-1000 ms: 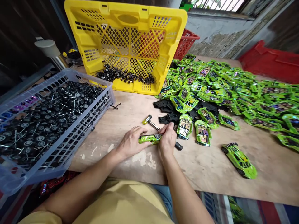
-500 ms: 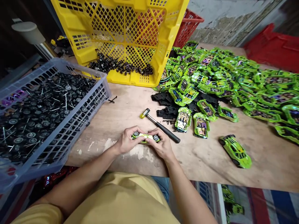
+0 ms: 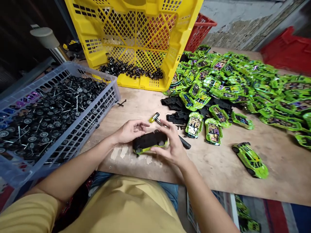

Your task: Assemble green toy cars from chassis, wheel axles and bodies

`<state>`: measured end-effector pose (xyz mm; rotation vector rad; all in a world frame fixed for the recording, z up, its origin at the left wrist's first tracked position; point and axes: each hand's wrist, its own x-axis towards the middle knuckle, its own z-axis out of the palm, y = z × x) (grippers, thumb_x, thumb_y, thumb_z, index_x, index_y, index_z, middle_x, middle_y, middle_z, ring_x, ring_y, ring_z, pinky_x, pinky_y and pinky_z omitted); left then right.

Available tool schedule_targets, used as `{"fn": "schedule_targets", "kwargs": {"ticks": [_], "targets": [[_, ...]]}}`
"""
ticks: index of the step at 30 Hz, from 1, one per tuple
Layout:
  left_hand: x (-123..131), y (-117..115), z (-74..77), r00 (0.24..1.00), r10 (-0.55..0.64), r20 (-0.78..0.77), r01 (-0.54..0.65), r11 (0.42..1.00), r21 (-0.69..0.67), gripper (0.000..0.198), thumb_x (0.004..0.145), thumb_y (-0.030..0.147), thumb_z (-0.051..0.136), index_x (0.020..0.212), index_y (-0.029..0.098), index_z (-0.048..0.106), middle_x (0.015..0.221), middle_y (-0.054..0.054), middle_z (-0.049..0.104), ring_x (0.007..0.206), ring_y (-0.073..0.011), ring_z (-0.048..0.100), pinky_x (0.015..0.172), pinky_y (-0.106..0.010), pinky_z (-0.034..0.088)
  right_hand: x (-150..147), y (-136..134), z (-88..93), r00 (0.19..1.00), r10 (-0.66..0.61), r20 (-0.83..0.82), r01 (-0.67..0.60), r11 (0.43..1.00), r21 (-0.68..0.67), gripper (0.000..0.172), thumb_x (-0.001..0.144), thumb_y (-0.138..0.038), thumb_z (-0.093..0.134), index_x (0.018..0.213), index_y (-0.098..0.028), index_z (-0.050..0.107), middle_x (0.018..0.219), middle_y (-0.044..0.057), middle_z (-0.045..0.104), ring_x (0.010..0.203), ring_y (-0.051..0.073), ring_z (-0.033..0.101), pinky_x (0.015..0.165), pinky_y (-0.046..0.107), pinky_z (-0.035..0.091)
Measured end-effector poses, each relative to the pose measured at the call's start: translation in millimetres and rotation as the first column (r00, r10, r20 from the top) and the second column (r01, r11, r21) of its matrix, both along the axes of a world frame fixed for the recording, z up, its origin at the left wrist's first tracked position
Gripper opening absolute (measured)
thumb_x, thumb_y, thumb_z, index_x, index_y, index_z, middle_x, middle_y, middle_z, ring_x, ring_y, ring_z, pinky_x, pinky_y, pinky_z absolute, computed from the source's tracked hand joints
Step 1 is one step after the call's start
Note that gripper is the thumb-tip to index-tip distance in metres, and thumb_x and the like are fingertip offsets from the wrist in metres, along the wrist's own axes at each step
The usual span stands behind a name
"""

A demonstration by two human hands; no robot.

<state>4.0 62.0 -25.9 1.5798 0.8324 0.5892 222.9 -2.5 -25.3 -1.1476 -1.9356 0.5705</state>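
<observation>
A green toy car point(image 3: 150, 142) is turned so its black underside faces up towards me, a little smeared by motion. My right hand point(image 3: 172, 145) grips its right end, thumb at the near edge and fingers at the far edge. My left hand point(image 3: 131, 131) is off the car at its far left corner, fingers apart and holding nothing. Behind the right hand lies a small hammer point(image 3: 154, 117) with a yellow-and-black head, its handle partly hidden. To the right, a whole green toy car point(image 3: 250, 160) stands on its wheels on the wooden table point(image 3: 209, 171).
A clear crate point(image 3: 107, 97) of wheels and axles stands at left. Behind is a yellow crate point(image 3: 153, 84) on its side with black wheel parts. Green car bodies point(image 3: 233, 77) pile up at the back right, beside black chassis plates point(image 3: 177, 118). Red baskets point(image 3: 202, 27) stand behind.
The toy car has been rolled from its side view to show its black underside. My left hand has let go of it and opened, while the right hand keeps its grip.
</observation>
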Motion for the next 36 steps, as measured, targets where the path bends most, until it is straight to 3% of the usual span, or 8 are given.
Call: {"fn": "schedule_targets", "kwargs": {"ticks": [2,5,8,10,15,22,29,36], "targets": [[-2.5,-1.8,3.7,0.998,0.049,-0.031,-0.043,0.983,0.18,0.032,0.086,0.028,0.059,0.115,0.014,0.063,0.096,-0.006,0.068,0.087,-0.0157,0.066,0.08,-0.028,0.054,3.5,6.3,-3.4,0.998,0.048,-0.034,-0.054,0.976,-0.209,0.07,0.075,-0.045,0.077,0.135,-0.023,0.05,0.107,0.009,0.066,0.09,0.024,0.064,0.077,0.038,0.054],[-10.1,-11.8,-1.7,0.976,0.153,-0.157,-0.089,0.931,0.355,0.047,0.083,0.033,0.065,0.126,0.016,0.055,0.114,-0.009,0.061,0.099,-0.0184,0.063,0.083,-0.031,0.055,6.8,6.4,-17.8,0.996,0.062,-0.057,-0.079,0.923,-0.377,0.041,0.084,-0.039,0.069,0.118,-0.019,0.06,0.08,0.002,0.065,0.066,0.016,0.061,0.062,0.028,0.052],[-18.1,-24.3,-10.9,0.916,0.211,-0.342,-0.05,0.904,0.424,0.053,0.079,0.042,0.07,0.122,0.015,0.056,0.117,-0.012,0.058,0.109,-0.0248,0.058,0.091,-0.04,0.052,4.3,1.8,-28.7,0.996,-0.007,-0.09,-0.026,0.932,-0.361,0.023,0.09,-0.035,0.061,0.106,-0.018,0.062,0.091,0.006,0.065,0.082,0.017,0.064,0.073,0.03,0.054],[-19.2,-30.1,-12.8,0.894,0.167,-0.415,0.032,0.901,0.432,0.04,0.079,0.041,0.071,0.108,0.015,0.062,0.107,-0.01,0.061,0.108,-0.0263,0.058,0.095,-0.044,0.048,-2.1,2.8,-28.6,0.996,-0.006,-0.094,-0.027,0.937,-0.348,0.036,0.088,-0.035,0.063,0.12,-0.019,0.057,0.11,0.01,0.063,0.095,0.02,0.063,0.08,0.033,0.054],[-14.6,-30.6,0.4,0.919,0.08,-0.387,0.102,0.898,0.428,0.035,0.072,0.035,0.079,0.098,0.017,0.064,0.1,-0.008,0.063,0.102,-0.0255,0.06,0.09,-0.041,0.049,-20.5,15.7,-16.8,0.968,0.217,-0.128,-0.251,0.855,-0.453,0.042,0.084,-0.035,0.069,0.121,-0.02,0.059,0.108,0.008,0.067,0.088,0.02,0.064,0.078,0.034,0.055],[-27.0,-25.0,6.9,0.968,0.056,-0.245,0.071,0.874,0.481,0.035,0.084,0.025,0.065,0.118,0.018,0.059,0.112,-0.009,0.065,0.103,-0.0213,0.063,0.091,-0.035,0.05,-3.6,8.7,-26.0,0.991,0.014,-0.133,-0.041,0.979,-0.2,0.032,0.085,-0.035,0.068,0.114,-0.023,0.06,0.105,0.008,0.064,0.095,0.022,0.063,0.084,0.039,0.054],[-11.3,-35.6,-10.3,0.961,0.063,-0.27,0.136,0.741,0.658,0.023,0.092,0.019,0.051,0.113,0.015,0.059,0.107,-0.012,0.067,0.103,-0.0228,0.062,0.091,-0.038,0.051,-16.2,2.9,-23.3,0.99,0.139,-0.025,-0.14,0.988,-0.061,0.021,0.09,-0.027,0.063,0.111,-0.023,0.065,0.097,0.008,0.064,0.09,0.02,0.064,0.078,0.036,0.056],[-12.4,-34.9,-9.2,0.96,0.065,-0.271,0.124,0.77,0.626,0.021,0.092,0.02,0.052,0.11,0.016,0.06,0.105,-0.012,0.066,0.102,-0.0224,0.062,0.089,-0.037,0.052,-19.9,-2.4,-29.4,0.995,0.053,-0.079,-0.057,0.997,-0.053,0.02,0.09,-0.026,0.063,0.11,-0.024,0.066,0.097,0.008,0.064,0.09,0.02,0.065,0.078,0.037,0.057]]}}
